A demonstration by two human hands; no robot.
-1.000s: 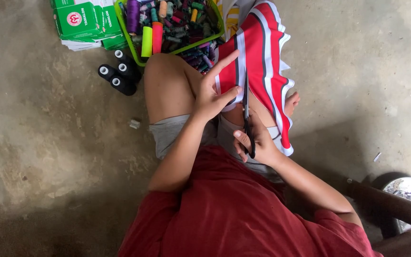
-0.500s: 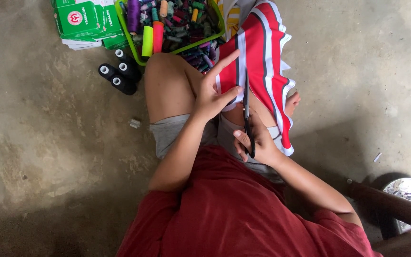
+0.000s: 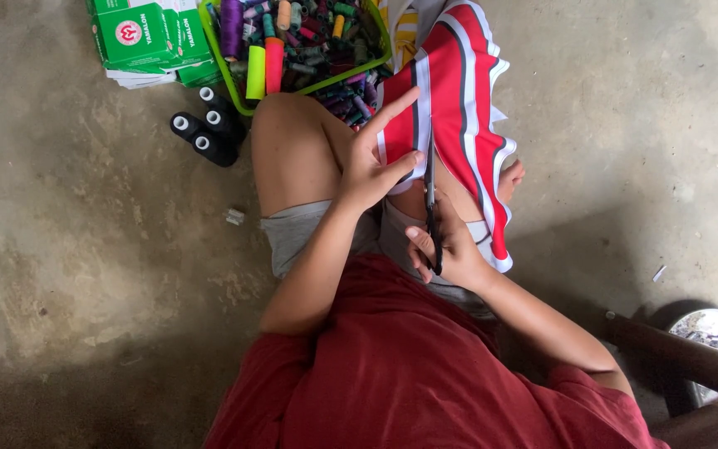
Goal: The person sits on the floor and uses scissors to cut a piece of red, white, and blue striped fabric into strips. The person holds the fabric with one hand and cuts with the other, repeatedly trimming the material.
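Scissors (image 3: 431, 199) in right hand (image 3: 450, 249), grip closed through the handles, blades upright against red-and-white striped cloth (image 3: 459, 108) over the lap. Left hand (image 3: 376, 162) pinches the cloth edge taut. Judgement: cutting in progress; continuing requires steady tension along the stripe.

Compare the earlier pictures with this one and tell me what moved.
Nothing has visibly changed. The left hand still pinches the edge of the red, white and grey striped cloth, and the right hand still holds the black scissors with the blades along the cloth's edge. The green basket of thread spools, green boxes and black spools lie where they were.
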